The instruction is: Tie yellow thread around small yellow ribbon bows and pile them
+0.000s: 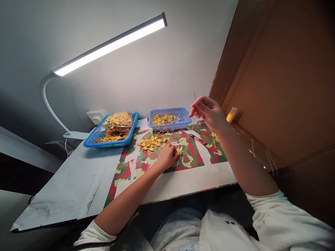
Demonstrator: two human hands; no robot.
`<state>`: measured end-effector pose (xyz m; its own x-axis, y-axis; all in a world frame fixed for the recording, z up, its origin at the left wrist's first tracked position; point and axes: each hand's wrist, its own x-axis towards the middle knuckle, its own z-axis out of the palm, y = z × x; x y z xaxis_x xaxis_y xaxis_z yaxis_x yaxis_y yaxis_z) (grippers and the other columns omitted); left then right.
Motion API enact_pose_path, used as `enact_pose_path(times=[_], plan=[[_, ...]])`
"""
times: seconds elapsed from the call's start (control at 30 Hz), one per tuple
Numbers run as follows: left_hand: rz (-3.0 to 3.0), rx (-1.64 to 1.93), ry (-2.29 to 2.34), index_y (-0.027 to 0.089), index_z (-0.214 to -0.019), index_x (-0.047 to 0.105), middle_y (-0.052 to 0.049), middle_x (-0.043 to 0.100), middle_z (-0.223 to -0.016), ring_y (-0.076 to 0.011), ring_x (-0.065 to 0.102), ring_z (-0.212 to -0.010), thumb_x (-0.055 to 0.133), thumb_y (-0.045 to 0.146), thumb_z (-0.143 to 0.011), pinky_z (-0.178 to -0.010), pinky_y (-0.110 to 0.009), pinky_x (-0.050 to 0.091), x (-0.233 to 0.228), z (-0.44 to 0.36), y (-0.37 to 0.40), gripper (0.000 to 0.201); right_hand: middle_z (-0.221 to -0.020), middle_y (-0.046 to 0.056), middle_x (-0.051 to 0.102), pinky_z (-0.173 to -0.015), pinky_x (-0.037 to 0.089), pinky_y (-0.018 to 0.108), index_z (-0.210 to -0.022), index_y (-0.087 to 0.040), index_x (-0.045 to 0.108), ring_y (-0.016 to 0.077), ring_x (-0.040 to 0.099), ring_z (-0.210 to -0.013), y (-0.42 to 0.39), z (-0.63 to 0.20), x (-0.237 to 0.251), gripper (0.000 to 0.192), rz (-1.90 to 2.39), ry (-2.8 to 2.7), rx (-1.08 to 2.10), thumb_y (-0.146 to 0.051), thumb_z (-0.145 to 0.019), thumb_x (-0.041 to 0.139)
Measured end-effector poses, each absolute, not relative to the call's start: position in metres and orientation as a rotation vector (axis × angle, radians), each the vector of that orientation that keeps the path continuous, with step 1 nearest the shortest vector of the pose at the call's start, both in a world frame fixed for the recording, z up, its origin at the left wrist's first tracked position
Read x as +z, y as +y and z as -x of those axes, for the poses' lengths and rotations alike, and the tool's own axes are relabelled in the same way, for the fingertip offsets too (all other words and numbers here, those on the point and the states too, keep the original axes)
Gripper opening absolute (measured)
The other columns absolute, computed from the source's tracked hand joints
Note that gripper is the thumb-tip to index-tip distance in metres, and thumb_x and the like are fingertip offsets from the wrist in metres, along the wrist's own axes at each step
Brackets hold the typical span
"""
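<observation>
The right hand [211, 113] (its sleeve [288, 220] cut off) hides part of the needle [194, 95].

My left hand [168, 156] has free room toward the tabletop's [62, 184] near-left corner; blue basket [111, 144] and lilac basket [170, 127] obstruct the far edge.

the right hand [209, 112] is raised, thumb and forefinger pinched together, the bare right forearm [243, 160] slanting up behind it. the left hand [166, 157] sits lower, fingers curled, left forearm [131, 198] stretched forward; its fingertips seem tucked under, hard to see.
</observation>
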<state>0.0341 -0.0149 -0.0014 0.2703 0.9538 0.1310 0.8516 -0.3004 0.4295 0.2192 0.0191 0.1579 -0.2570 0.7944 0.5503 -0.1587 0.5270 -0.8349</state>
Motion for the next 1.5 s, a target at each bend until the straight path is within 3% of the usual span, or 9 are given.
enact_pose_path(times=[0.17, 0.27, 0.37, 0.53, 0.7, 0.9, 1.17, 1.27, 1.5], plan=[[-2.125, 0.687, 1.548, 0.020, -0.073, 0.057, -0.001, 0.065, -0.075, -0.0190, 0.060, -0.076, 0.062, 0.016, -0.077, -0.076, -0.033, 0.040, -0.004, -0.030, -0.009, 0.007, -0.065, 0.000, 0.062, -0.064, 0.044, 0.025, -0.064, -0.019, 0.057, 0.0109, 0.054, -0.062, 0.015, -0.218, 0.125, 0.040, 0.629, -1.571, 1.044, -0.057, -0.078, 0.064], [-2.062, 0.799, 1.489, 0.020, -0.075, 0.058, 0.001, 0.067, -0.073, -0.0148, 0.060, -0.068, 0.058, 0.019, -0.080, -0.069, -0.028, 0.042, -0.007, -0.029, -0.010, 0.006, -0.088, 0.006, 0.067, -0.076, 0.046, 0.029, -0.064, -0.017, 0.061, 0.0149, 0.059, -0.084, 0.015, -0.213, 0.083, 0.036, 0.728, -1.701, 1.056, -0.050, -0.078, 0.065], [-2.001, 0.894, 1.465, 0.019, -0.074, 0.059, 0.001, 0.068, -0.072, -0.0130, 0.059, -0.063, 0.058, 0.024, -0.081, -0.063, -0.025, 0.042, -0.011, -0.028, -0.010, 0.009, -0.103, 0.011, 0.065, -0.075, 0.046, 0.031, -0.067, -0.016, 0.064, 0.0203, 0.058, -0.096, 0.017, -0.209, 0.039, 0.033, 0.875, -1.819, 1.098, -0.048, -0.076, 0.065], [-1.930, 0.999, 1.488, 0.018, -0.074, 0.061, -0.001, 0.065, -0.071, -0.0129, 0.055, -0.062, 0.056, 0.033, -0.082, -0.057, -0.023, 0.040, -0.015, -0.024, -0.008, 0.018, -0.103, 0.009, 0.064, -0.075, 0.047, 0.032, -0.071, -0.017, 0.064, 0.0200, 0.060, -0.091, 0.022, -0.210, 0.001, 0.028, 0.918, -1.828, 1.197, -0.044, -0.078, 0.061], [-1.895, 1.049, 1.442, 0.018, -0.073, 0.061, 0.000, 0.064, -0.070, -0.0124, 0.053, -0.063, 0.054, 0.039, -0.083, -0.058, -0.023, 0.039, -0.013, -0.023, -0.007, 0.025, -0.074, 0.003, 0.062, -0.067, 0.045, 0.030, -0.070, -0.018, 0.063, 0.0163, 0.056, -0.070, 0.019, -0.207, -0.005, 0.025, 0.969, -1.830, 1.082, -0.039, -0.081, 0.056], [-1.898, 0.981, 1.341, 0.016, -0.069, 0.061, 0.000, 0.061, -0.064, -0.0113, 0.049, -0.057, 0.055, 0.040, -0.082, -0.054, -0.023, 0.036, -0.012, -0.024, -0.009, 0.028, -0.066, 0.001, 0.059, -0.064, 0.041, 0.029, -0.065, -0.019, 0.058, 0.0154, 0.053, -0.066, 0.013, -0.200, -0.006, 0.022, 1.004, -1.831, 0.950, -0.032, -0.082, 0.054], [-1.756, 1.077, 1.385, 0.015, -0.072, 0.067, -0.001, 0.067, -0.065, -0.0122, 0.055, -0.057, 0.060, 0.039, -0.077, -0.053, -0.022, 0.038, -0.013, -0.022, -0.006, 0.026, -0.077, 0.004, 0.058, -0.070, 0.041, 0.030, -0.051, -0.019, 0.046, 0.0165, 0.055, -0.075, 0.013, -0.198, -0.010, 0.028, 0.938, -1.824, 0.996, -0.027, -0.077, 0.053], [-1.708, 1.092, 1.391, 0.016, -0.075, 0.070, -0.001, 0.069, -0.066, -0.0129, 0.057, -0.057, 0.061, 0.039, -0.076, -0.053, -0.022, 0.039, -0.012, -0.023, -0.007, 0.024, -0.089, 0.006, 0.057, -0.074, 0.042, 0.031, -0.048, -0.018, 0.045, 0.0159, 0.055, -0.079, 0.013, -0.197, -0.010, 0.027, 0.914, -1.817, 1.064, -0.024, -0.074, 0.053], [-1.692, 1.152, 1.437, 0.016, -0.070, 0.069, 0.000, 0.066, -0.060, -0.0113, 0.054, -0.053, 0.063, 0.036, -0.073, -0.050, -0.021, 0.036, -0.011, -0.025, -0.010, 0.021, -0.094, 0.004, 0.052, -0.072, 0.043, 0.028, -0.049, -0.017, 0.046, 0.0132, 0.052, -0.077, 0.011, -0.195, -0.009, 0.026, 0.938, -1.800, 1.123, -0.023, -0.074, 0.051]])
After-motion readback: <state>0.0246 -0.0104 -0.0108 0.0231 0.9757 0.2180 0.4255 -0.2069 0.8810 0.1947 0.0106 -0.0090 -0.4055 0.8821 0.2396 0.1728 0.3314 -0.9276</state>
